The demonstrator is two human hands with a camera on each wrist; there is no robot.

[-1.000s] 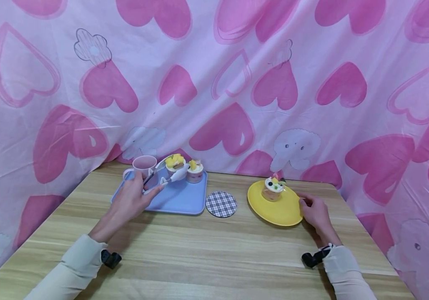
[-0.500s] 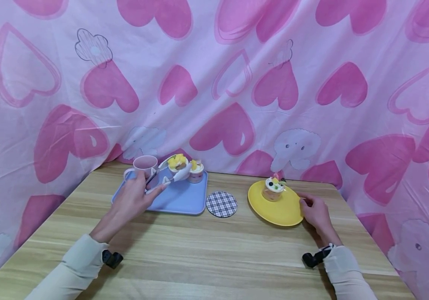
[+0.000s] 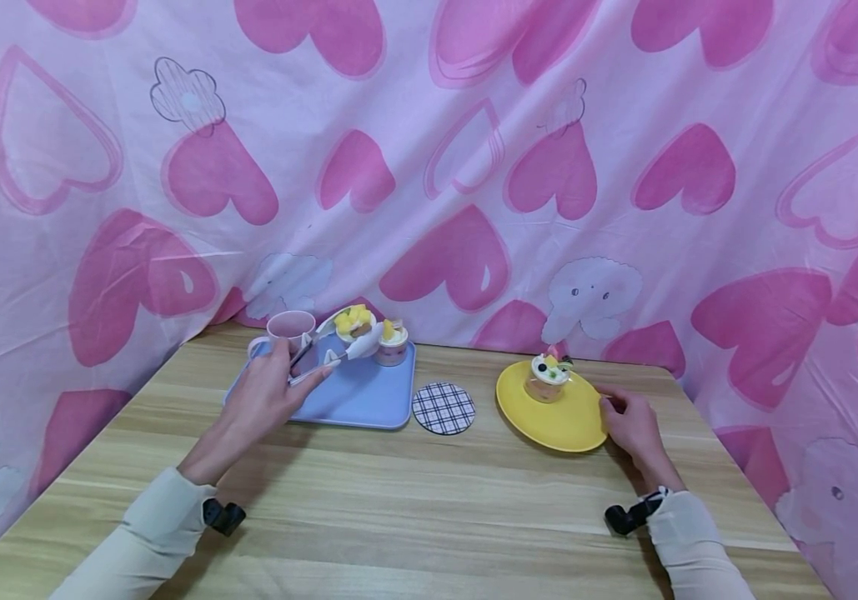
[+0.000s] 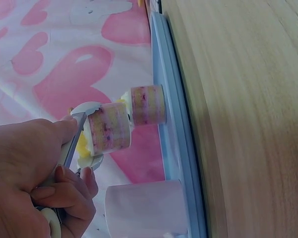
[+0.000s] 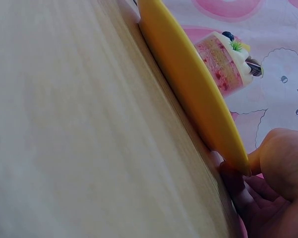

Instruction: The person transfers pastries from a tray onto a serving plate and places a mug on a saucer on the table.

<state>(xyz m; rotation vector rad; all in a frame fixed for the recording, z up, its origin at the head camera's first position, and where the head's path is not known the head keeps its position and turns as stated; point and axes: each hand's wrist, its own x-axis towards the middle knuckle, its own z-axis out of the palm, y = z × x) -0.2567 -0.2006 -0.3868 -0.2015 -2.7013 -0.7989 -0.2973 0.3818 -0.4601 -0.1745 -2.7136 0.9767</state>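
My left hand [image 3: 267, 387] grips a pair of tongs [image 4: 72, 141]. Between their white tips is a dessert cup [image 4: 110, 128] with yellow fruit on top, held above the blue tray [image 3: 353, 408] and apart from it in the left wrist view. A second dessert cup [image 3: 392, 350] stands on the tray, just right of the held one. Beside my left fingers is a pink mug [image 3: 290, 329], also on the tray. My right hand [image 3: 633, 423] pinches the right rim of a yellow plate [image 3: 564, 429]. On that plate stands a dessert cup [image 3: 546, 382] topped with berries.
A round checked coaster [image 3: 444, 408] lies between tray and plate on the wooden table [image 3: 429, 517]. Behind the table's far edge hangs a pink curtain [image 3: 413, 108] with hearts.
The tongs and the cup in them have shifted slightly to the right. My right hand and the yellow plate have stayed in place.
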